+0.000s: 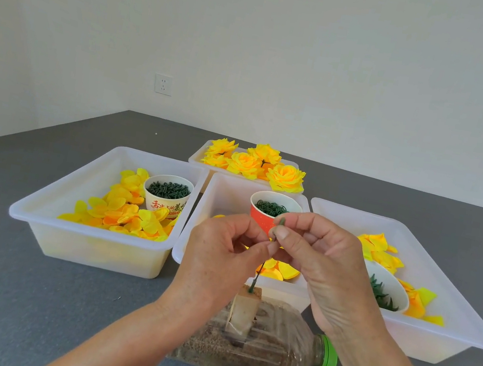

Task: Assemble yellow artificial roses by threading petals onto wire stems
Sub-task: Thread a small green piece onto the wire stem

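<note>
Two bare forearms reach up from the bottom of the frame and meet at its centre. The left hand (224, 244) has its fingers curled, thumb and forefinger pinching the thin dark green wire stem (260, 271) near its upper part. The right hand (314, 254) is turned palm-left, its thumb and forefinger pinching a small dark green ring piece (281, 222) at the stem's top. The stem stands tilted, its foot stuck in a tan foam block (244, 310) set into a clear plastic bottle filled with sand (269, 349), which lies on its side on the grey counter (21, 289) with its green cap to the right. Behind the hands sit white plastic trays: the left tray (89, 230) holds loose yellow fabric petals (122, 213) and a cream paper cup of green rings (167, 192); finished yellow roses (253, 162) fill the far tray.
</note>
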Demonstrator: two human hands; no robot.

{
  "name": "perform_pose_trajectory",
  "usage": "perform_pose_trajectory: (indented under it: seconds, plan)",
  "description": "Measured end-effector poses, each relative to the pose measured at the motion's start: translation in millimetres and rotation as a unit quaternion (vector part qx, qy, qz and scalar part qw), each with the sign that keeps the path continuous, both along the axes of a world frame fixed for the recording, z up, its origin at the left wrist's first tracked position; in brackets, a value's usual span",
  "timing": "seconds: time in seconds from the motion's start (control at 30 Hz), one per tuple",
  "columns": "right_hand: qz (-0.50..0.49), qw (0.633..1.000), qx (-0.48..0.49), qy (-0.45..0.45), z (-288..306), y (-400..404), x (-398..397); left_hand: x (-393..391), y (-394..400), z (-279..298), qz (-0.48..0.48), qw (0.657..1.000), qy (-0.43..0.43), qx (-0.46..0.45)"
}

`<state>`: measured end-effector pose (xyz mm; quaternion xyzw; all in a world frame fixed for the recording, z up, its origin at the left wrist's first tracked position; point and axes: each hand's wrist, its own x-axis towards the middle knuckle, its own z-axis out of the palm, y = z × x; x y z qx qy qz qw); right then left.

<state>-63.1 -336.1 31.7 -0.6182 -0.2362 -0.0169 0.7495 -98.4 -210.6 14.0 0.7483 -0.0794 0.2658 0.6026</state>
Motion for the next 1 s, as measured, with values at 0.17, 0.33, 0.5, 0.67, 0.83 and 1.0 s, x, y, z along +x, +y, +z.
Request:
perform_pose_trajectory:
  seconds: [0.17,0.33,0.5,0.67,0.83,1.0]
  plan:
    - [0.002,1.000,0.011,0.009,-1.2,-0.7,1.0,0.3,0.0,-0.8,-0.004,1.000,0.004,0.000]
    - [0.004,1.000,0.017,-0.006,-5.4,-1.6,3.2,1.0,-0.3,-1.1,-0.005,1.000,0.004,0.000]
    - [0.026,0.998,0.017,-0.061,-8.3,-2.0,4.9,1.1,-0.3,-0.7,-0.011,1.000,0.006,-0.004]
    - [0.044,0.997,0.026,-0.056,-13.9,-3.3,6.0,1.7,-1.1,-1.6,-0.014,1.000,0.008,-0.010]
    - [0.085,0.992,0.069,0.062,-13.9,1.0,9.8,2.2,-1.2,-3.2,-0.009,1.000,0.010,-0.013]
    - [0.112,0.986,0.047,0.116,-11.4,-1.1,12.7,1.2,-1.0,-2.4,-0.007,1.000,0.015,-0.008]
